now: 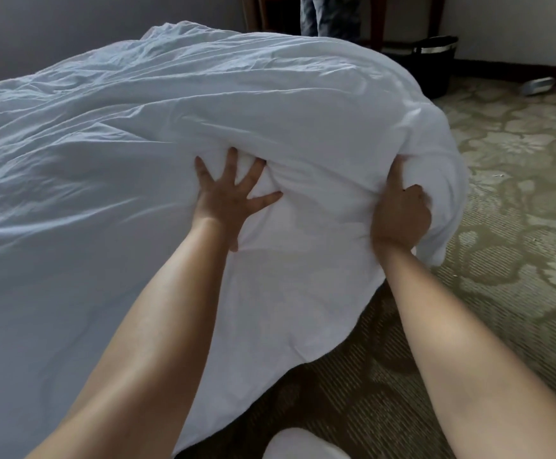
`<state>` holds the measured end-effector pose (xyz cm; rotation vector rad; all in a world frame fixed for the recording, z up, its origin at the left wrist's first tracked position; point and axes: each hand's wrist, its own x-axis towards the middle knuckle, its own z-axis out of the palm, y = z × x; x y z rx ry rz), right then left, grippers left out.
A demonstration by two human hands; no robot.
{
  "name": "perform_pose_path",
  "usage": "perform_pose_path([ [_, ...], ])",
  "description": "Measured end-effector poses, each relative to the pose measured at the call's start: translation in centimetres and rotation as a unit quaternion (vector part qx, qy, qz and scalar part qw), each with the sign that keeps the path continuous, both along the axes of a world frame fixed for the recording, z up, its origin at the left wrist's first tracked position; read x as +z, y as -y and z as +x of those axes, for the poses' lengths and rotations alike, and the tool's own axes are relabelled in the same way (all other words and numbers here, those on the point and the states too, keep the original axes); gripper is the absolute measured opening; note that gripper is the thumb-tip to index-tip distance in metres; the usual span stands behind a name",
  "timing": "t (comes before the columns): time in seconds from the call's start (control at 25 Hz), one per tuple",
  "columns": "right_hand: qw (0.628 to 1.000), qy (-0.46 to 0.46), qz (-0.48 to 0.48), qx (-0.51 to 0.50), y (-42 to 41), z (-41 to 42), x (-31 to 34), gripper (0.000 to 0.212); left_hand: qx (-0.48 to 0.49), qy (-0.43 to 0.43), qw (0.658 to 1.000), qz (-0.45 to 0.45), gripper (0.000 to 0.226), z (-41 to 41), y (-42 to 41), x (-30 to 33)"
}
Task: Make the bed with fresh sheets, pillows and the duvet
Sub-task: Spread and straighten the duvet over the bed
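With the left hand (228, 200) flat and only the right hand (400, 217) gripping the crumpled white duvet (236, 104), its overhanging corner may slide to the patterned carpet (518, 180).

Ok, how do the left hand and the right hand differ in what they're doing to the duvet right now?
The left hand lies flat with its fingers spread, pressing on top of the duvet; the right hand is curled, gripping a bunch of the fabric. The left hand sits further in over the bed, while the right hand is at the corner that hangs over the carpet. Both touch the same white duvet.
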<state>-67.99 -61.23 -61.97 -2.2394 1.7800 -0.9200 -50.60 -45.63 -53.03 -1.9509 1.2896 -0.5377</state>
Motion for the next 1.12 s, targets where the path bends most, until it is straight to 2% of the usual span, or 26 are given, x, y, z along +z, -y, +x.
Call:
perform_pose_path([
  [0.04,1.0,-0.014,0.013,-0.004,-0.1,0.4,-1.0,0.054,0.002,-0.001,1.0,-0.001,0.123,0.0,0.0,0.0],
  [0.08,0.997,-0.025,0.078,0.004,-0.3,0.9,-1.8,0.051,0.005,-0.003,1.0,0.0,0.123,0.0,0.1,0.0],
  [0.12,0.982,-0.009,0.189,0.018,-0.6,1.4,-2.6,0.05,0.007,-0.007,1.0,0.001,0.122,-0.1,0.1,0.0],
  [0.2,0.914,0.074,0.399,0.02,-2.1,2.8,-3.4,0.057,0.01,-0.01,1.0,0.002,0.121,-0.1,0.2,-0.1],
  [0.24,0.904,0.116,0.412,0.003,-3.2,3.7,-3.2,0.064,0.011,-0.007,1.0,0.003,0.121,0.0,0.2,-0.1],
  [0.32,0.954,0.148,0.259,-0.008,-5.4,5.1,-3.4,0.069,0.011,-0.006,1.0,0.003,0.12,0.0,0.3,0.0],
  [0.36,0.969,0.136,0.201,0.046,-5.8,5.9,-4.1,0.067,0.008,-0.008,1.0,0.002,0.119,0.0,0.3,0.0],
  [0.4,0.962,0.114,0.206,0.136,-5.7,6.4,-4.2,0.063,0.007,-0.009,1.0,0.003,0.119,0.1,0.3,0.0],
  [0.44,0.938,0.091,0.261,0.209,-5.0,6.5,-4.1,0.06,0.005,-0.009,1.0,0.004,0.119,0.2,0.3,0.0],
  [0.48,0.918,0.061,0.316,0.233,-4.1,6.5,-4.1,0.058,0.003,-0.009,1.0,0.006,0.119,0.3,0.3,0.1],
  [0.52,0.914,0.048,0.337,0.222,-3.7,6.1,-3.8,0.058,0.0,-0.011,1.0,0.009,0.12,0.4,0.3,0.2],
  [0.6,0.927,0.061,0.309,0.204,-5.6,5.0,-3.2,0.061,-0.004,-0.019,1.0,0.015,0.121,0.6,0.3,0.4],
  [0.76,0.914,0.077,0.268,0.295,-13.5,3.1,-3.6,0.063,-0.009,-0.034,0.999,0.015,0.125,-0.1,-0.2,1.2],
  [0.92,0.923,0.042,0.25,0.29,-15.4,1.3,-2.9,0.064,-0.03,-0.106,0.993,-0.033,0.127,-0.1,-3.8,1.9],
  [1.12,0.942,0.045,0.193,0.273,-19.3,2.2,-1.3,0.063,0.069,-0.145,0.979,-0.128,0.125,1.2,-12.0,1.7],
])
